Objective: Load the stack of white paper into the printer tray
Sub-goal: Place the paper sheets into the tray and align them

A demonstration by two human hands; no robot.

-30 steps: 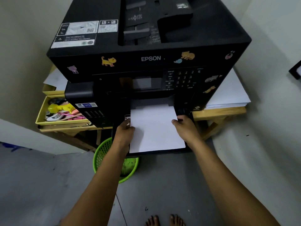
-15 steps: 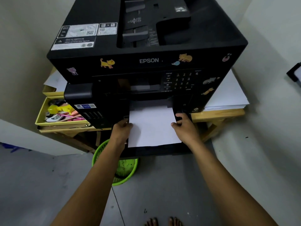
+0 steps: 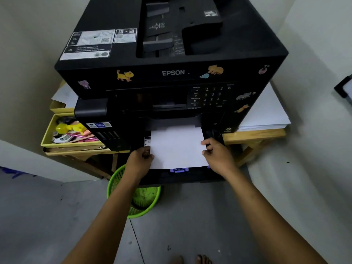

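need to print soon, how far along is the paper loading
Done: the paper lies in the pulled-out tray, its far end already under the printer. In hand: the left hand and right hand grip its side edges, squaring it. Left: the near part still shows, and the purple guide sits just beyond its near edge, so seating the stack and closing the tray remain.
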